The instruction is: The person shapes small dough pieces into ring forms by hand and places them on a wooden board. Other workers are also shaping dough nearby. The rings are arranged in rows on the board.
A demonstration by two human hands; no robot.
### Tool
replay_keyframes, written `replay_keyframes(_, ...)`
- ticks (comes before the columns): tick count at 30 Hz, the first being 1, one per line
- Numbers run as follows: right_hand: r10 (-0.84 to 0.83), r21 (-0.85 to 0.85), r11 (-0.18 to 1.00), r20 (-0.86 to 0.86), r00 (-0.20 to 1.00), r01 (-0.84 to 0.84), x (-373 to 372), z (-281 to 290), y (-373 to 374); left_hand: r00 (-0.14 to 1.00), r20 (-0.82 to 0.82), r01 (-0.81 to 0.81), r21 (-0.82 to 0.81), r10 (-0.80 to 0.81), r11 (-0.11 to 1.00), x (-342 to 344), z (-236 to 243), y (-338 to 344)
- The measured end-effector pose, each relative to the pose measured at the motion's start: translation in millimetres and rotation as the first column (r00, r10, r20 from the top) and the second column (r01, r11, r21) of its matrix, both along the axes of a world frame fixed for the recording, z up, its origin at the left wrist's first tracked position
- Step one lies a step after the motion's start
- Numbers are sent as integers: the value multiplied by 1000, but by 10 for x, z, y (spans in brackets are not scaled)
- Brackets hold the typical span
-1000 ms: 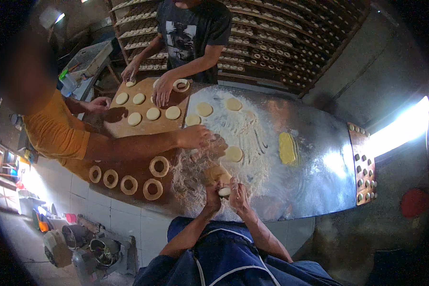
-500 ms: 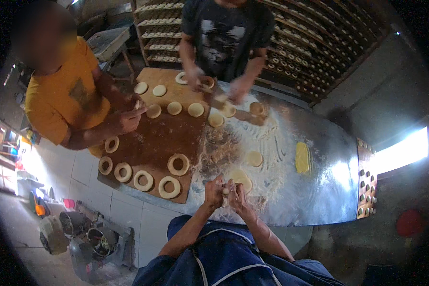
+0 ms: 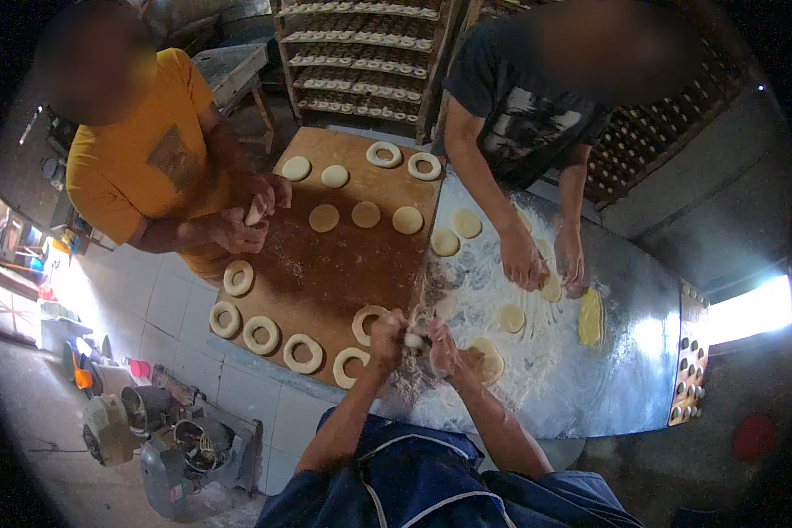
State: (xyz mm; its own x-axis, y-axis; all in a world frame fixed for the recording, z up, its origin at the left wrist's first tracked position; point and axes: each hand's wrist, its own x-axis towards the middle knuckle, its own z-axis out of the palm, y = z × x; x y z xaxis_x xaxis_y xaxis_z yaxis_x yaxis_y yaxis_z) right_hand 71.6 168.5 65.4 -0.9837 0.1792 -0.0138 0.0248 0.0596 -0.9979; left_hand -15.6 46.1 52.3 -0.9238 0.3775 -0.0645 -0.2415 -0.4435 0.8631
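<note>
My left hand (image 3: 387, 341) and my right hand (image 3: 443, 349) meet near the front of the table, over the right edge of the wooden board. Between them is a small pale piece of dough (image 3: 413, 341), gripped by the fingers of both hands; its shape is partly hidden. A dough ring (image 3: 369, 325) lies partly behind my left hand, and another dough ring (image 3: 352, 367) is just below it. Beside my right wrist, a flat dough disc (image 3: 485, 361) rests on the floured metal table (image 3: 537, 387).
Several dough rings and discs lie on the wooden board (image 3: 326, 273). A person in orange (image 3: 150, 158) holds dough at left. Across the table, a person in a dark shirt (image 3: 537, 114) handles a disc beside a yellow slab (image 3: 590, 317). Racks (image 3: 361, 62) stand behind.
My hands have moved left with the dough, from the floured metal to the board's edge. The dark-shirted person has shifted right, leaving two rings at the board's far end. The view has shifted too.
</note>
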Motion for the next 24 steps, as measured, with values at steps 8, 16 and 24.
replay_keyframes(8, -187, 500, 865, 376, 907, -29, -1074, 417, 186, 712, -670, -544, -717, -213, 437, -1204, -301, -31)
replay_keyframes(16, -436, 411, 865, 328, 838, 289, 247, 290, 431, 792, -481, -170, -765, -376, 621, -1447, -720, -86)
replay_keyframes(24, -676, 913, 282, -30, 736, 296, 774, 35, 1452, 699, -650, -372, -687, -298, 625, -782, -73, 283)
